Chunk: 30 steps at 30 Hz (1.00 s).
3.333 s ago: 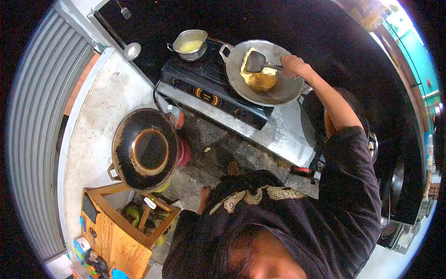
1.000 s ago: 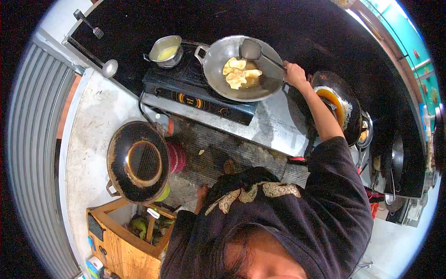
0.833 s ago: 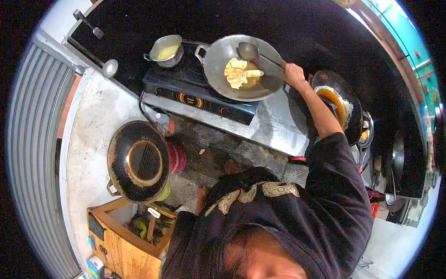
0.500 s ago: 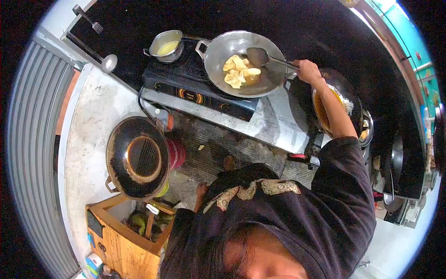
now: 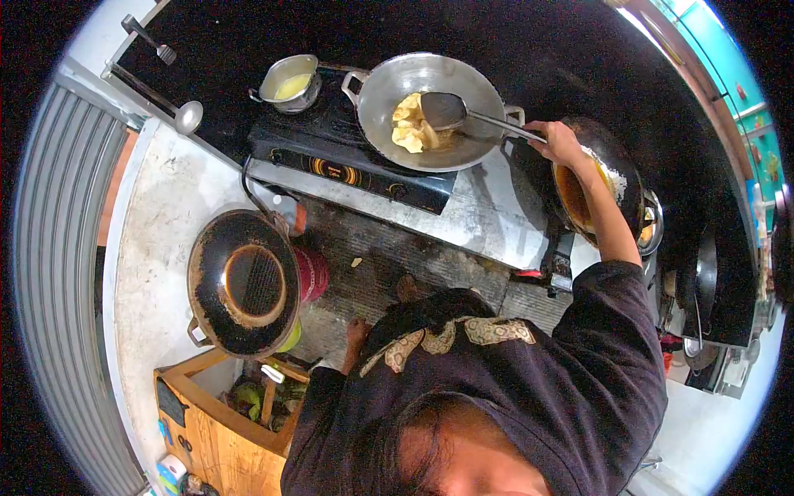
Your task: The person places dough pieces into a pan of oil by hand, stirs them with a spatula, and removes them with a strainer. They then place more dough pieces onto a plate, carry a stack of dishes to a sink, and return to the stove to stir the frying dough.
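My right hand (image 5: 559,142) is closed around the long handle of a metal spatula (image 5: 444,108). The arm reaches forward in a dark sleeve. The spatula's blade rests against yellow pieces of food (image 5: 408,126) in a silver wok (image 5: 480,91). The wok stands on the right burner of a black two-burner stove (image 5: 347,161). Down by my dark left sleeve a small patch of skin (image 5: 357,331) shows, perhaps my left hand. Its fingers are not visible.
A small pot of yellow liquid (image 5: 289,83) sits on the stove's left burner. A dark wok with oil (image 5: 597,183) stands right of the stove, under my arm. A blackened wok (image 5: 242,283) rests on a red burner on the floor. A wooden crate (image 5: 217,417) stands below it.
The spatula's blade has moved left and now touches the food, which is bunched at the wok's left side. My right hand has shifted slightly right and down.
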### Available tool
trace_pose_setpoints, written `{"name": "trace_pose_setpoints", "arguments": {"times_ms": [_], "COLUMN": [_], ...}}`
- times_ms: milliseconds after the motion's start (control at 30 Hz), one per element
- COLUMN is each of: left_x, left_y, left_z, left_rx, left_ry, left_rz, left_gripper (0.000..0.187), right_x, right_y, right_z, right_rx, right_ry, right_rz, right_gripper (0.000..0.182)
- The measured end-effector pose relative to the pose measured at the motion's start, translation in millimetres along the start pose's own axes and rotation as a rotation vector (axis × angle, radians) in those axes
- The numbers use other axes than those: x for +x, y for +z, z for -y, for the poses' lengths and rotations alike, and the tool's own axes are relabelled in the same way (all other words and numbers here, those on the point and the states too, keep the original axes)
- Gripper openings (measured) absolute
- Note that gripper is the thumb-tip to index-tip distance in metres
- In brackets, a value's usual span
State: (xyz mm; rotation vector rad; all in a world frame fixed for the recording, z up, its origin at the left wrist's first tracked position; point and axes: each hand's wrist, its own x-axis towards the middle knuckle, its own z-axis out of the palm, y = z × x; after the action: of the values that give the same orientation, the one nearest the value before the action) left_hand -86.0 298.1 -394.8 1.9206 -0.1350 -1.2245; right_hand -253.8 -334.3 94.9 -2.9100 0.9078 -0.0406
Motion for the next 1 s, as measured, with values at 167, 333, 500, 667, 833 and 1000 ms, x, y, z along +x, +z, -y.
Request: {"name": "trace_pose_setpoints", "arguments": {"times_ms": [167,333,500,667,833,1000], "left_x": [6.8,10.8,10.1,8.3,1.4,6.3], "left_y": [-5.6,-2.5,0.7,3.8,0.9,-4.1], "left_z": [19.4,6.2,10.2,22.9,26.2,19.1], "left_rx": [1.094,0.731,0.174,-0.183,0.258,0.237], "left_ry": [0.750,0.208,0.043,-0.035,0.072,0.073], "left_rz": [-0.038,0.118,0.037,0.038,0.010,0.043], "left_gripper": [0.032,0.035,0.040,0.042,0.041,0.042], "right_x": [-7.5,4.0,8.8,10.4,13.7,27.4], "right_y": [-15.3,20.0,32.1,36.5,49.7,74.1], "right_z": [20.4,10.5,19.3,20.0,38.8,34.7], "right_rx": [0.005,-0.078,-0.012,0.090,0.422,0.824], "right_ry": [0.023,0.069,0.183,0.252,0.381,0.486], "right_rz": [0.020,-0.095,-0.071,0.127,0.215,0.425], "right_gripper": [0.030,0.027,0.025,0.027,0.024,0.037]}}
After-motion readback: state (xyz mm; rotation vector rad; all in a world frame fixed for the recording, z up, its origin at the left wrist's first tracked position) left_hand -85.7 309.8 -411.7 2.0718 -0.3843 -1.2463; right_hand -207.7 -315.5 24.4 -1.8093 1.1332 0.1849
